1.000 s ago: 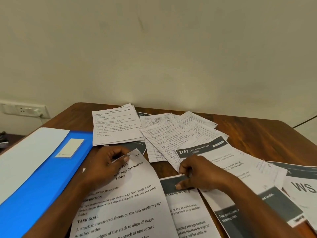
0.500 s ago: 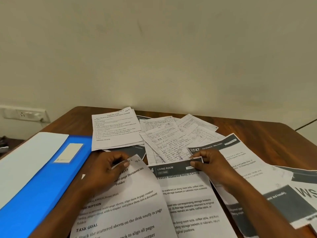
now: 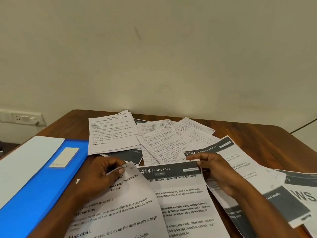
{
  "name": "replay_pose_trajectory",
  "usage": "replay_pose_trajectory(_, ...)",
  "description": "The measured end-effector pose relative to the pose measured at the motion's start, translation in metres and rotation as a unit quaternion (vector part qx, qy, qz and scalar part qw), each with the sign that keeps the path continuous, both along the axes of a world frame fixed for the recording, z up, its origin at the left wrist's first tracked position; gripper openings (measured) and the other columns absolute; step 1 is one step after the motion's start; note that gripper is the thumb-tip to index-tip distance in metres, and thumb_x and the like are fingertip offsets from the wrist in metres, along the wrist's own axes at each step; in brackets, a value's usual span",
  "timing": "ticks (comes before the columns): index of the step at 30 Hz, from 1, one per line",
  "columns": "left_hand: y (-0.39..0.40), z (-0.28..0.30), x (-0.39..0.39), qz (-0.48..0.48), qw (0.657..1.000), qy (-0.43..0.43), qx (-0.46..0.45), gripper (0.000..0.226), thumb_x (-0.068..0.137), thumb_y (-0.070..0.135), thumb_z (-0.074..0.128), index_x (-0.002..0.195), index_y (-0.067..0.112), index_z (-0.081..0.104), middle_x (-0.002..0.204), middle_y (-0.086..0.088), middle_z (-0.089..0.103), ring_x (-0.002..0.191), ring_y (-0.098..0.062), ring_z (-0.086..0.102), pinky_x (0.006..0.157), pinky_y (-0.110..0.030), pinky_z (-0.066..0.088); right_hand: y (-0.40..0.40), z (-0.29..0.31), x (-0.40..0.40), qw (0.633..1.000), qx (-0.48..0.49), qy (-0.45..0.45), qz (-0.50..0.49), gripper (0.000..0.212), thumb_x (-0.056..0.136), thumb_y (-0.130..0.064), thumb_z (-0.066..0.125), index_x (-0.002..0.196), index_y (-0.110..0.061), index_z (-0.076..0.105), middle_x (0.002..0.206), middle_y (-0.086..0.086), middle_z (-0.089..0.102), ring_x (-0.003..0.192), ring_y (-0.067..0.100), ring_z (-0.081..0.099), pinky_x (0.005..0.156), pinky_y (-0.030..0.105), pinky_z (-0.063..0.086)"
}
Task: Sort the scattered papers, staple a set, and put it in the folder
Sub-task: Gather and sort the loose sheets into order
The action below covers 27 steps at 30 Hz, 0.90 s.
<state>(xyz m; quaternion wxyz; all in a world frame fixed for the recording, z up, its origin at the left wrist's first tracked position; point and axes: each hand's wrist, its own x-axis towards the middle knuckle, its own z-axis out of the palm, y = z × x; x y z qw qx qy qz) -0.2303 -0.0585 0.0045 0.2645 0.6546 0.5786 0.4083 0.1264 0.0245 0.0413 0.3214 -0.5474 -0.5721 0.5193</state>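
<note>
My left hand [image 3: 101,174] pinches the top edge of a printed sheet headed "Multi-page Document into Folder" [image 3: 123,208], which curls up near me. My right hand [image 3: 216,170] pinches the top right corner of the "Living Room" sheet [image 3: 181,200] with a dark header band, lying beside the first one. An open blue folder [image 3: 34,186] lies at the left with a white inner flap. More papers are scattered across the wooden table [image 3: 257,134]: a typed task sheet [image 3: 113,133], handwritten lined pages [image 3: 164,145] and the "2747 Entrance / Balcony" sheet [image 3: 236,157]. No stapler is in view.
A wall socket strip [image 3: 20,117] sits on the wall at the left. A dark cable [image 3: 303,126] runs off the table's right side. More dark-banded printouts [image 3: 298,198] overlap at the right edge.
My right hand has drawn the "Living Room" sheet up and leftward beside the left-hand sheet, out from under the "2747" page. My left hand keeps its pinch.
</note>
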Motion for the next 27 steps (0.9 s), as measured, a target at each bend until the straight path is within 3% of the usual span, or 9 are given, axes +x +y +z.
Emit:
replay_pose_trajectory(8,-0.002,0.005,0.002,0.002,1.000,0.006,-0.002,0.013,0.094,0.035,0.068,0.095,0.027,0.079,0.081,-0.005,0.078,0.072,-0.031,0.074,0.068,-0.048,0.061,-0.005,0.007,0.000,1.000,-0.014,0.026,-0.002,0.040,0.106,-0.006,0.043,0.110,-0.019,0.081,0.111,0.006,0.080,0.110,0.036,0.073,0.108,0.060,0.050)
replay_pose_trajectory(11,-0.002,0.005,0.004,0.012,1.000,0.006,-0.001,0.015,0.098,0.019,0.070,0.091,0.029,0.079,0.080,-0.004,0.078,0.070,-0.031,0.072,0.064,-0.041,0.059,-0.006,0.005,-0.003,0.999,-0.024,0.037,0.003,0.039,0.106,-0.007,0.045,0.108,-0.020,0.082,0.113,0.009,0.080,0.116,0.042,0.069,0.110,0.063,0.047)
replay_pose_trajectory(15,-0.003,0.005,0.006,0.025,1.000,0.014,-0.011,0.020,0.097,0.015,0.071,0.091,0.031,0.079,0.082,0.000,0.079,0.072,-0.022,0.074,0.068,-0.039,0.061,-0.006,0.004,-0.006,0.997,-0.035,0.065,0.009,0.036,0.106,-0.005,0.046,0.113,-0.014,0.080,0.114,0.015,0.078,0.120,0.049,0.065,0.110,0.065,0.046)
replay_pose_trajectory(22,-0.005,0.010,0.011,0.023,1.000,-0.002,-0.006,0.031,0.097,0.011,0.069,0.087,0.039,0.078,0.085,0.005,0.080,0.072,-0.014,0.074,0.068,-0.028,0.060,-0.007,0.003,-0.008,0.995,-0.033,0.094,-0.018,0.032,0.105,-0.001,0.047,0.114,-0.007,0.077,0.110,0.019,0.078,0.119,0.049,0.065,0.098,0.053,0.054)
replay_pose_trajectory(27,-0.006,0.011,0.011,0.021,1.000,-0.006,-0.013,0.027,0.098,0.014,0.068,0.089,0.038,0.078,0.086,0.004,0.080,0.074,-0.016,0.076,0.073,-0.036,0.062,-0.007,0.004,-0.008,0.993,-0.036,0.111,-0.014,0.030,0.105,-0.001,0.048,0.115,-0.006,0.076,0.111,0.021,0.078,0.119,0.049,0.066,0.096,0.050,0.055)
